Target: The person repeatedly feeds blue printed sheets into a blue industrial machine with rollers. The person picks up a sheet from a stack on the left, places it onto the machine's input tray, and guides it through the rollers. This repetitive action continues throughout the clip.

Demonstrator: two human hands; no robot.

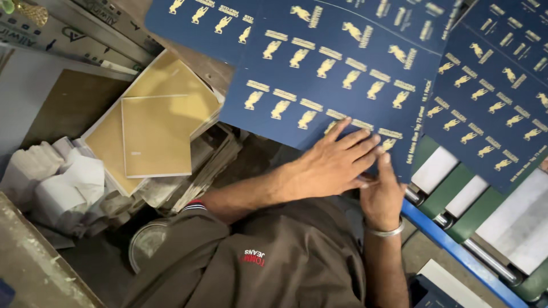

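My left hand (pixel 334 162) lies flat, fingers stretched out and spread, on the near corner of a dark blue printed sheet (pixel 331 74) covered in rows of small gold figures. My right hand (pixel 381 194) comes up from below beside it, fingers pressed against the sheet's lower edge and tucked partly under the left hand; I cannot tell whether it pinches the sheet or only pushes on it. A silver bangle (pixel 385 231) sits on that wrist. The two hands touch each other at the sheet's corner.

The sheet runs away from my hands toward the far side, and it overlaps other blue sheets of the same print: one further off to the left (pixel 200 23) and one to the right (pixel 496 97), which hangs over the rollers.

There is no real bench under it here. To the right the sheets rest on a machine with green and white rollers (pixel 456 188) and a blue frame bar (pixel 456 251) running slantwise toward the near right corner. To the left, lower down, is a heap of tan cardboard squares (pixel 157 134) stacked unevenly, with crumpled white paper (pixel 63 182) beside them and grey board scraps (pixel 208 165) at the stack's near edge. A round metal lid or dish (pixel 145 242) shows just by my brown shirt (pixel 274 262), and flat cartons (pixel 74 34) lie in the far left corner
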